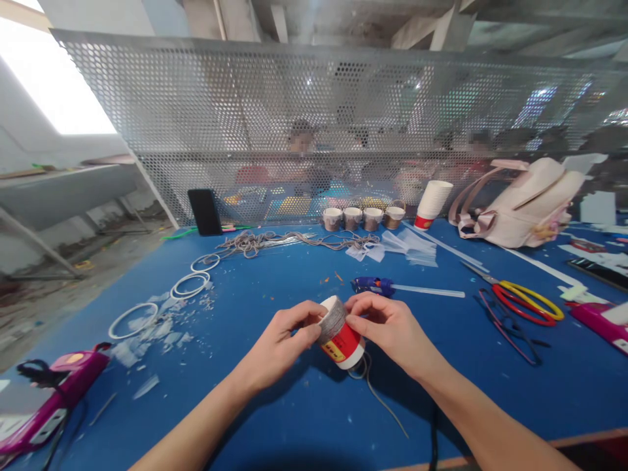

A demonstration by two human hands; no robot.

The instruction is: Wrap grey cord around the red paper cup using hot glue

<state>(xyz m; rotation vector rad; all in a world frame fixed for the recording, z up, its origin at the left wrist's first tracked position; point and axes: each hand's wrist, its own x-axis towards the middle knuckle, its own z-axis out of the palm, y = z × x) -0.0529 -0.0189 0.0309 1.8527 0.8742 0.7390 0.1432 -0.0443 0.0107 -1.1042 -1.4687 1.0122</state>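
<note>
A person's two bare hands hold a paper cup tipped on its side, just above a blue table, near the table's front middle. The cup is white with a broad red band and a small yellow patch of printing; the writing on it is too small to read. Grey twine is wound in tight rows around the end of the cup that points up and away, covering about a third of its wall. A loose strand of the same twine trails from under the cup across the table toward the front edge.

The left hand pinches the twine-wrapped part from the left, thumb and fingers pressed together on it. The right hand grips the cup from the right, fingertips closed on its upper side where twine meets red band.

Just beyond the hands lies a blue glue gun with a clear glue stick jutting from its right end. Farther back, a heap of loose grey twine lies near four small twine-covered cups standing in a row, beside a tilted stack of white paper cups. White rings lie to the left. Scissors with yellow and red handles lie to the right, in front of a pale pink backpack. A pink glue gun sits at the near left corner. No brand name is legible anywhere.
</note>
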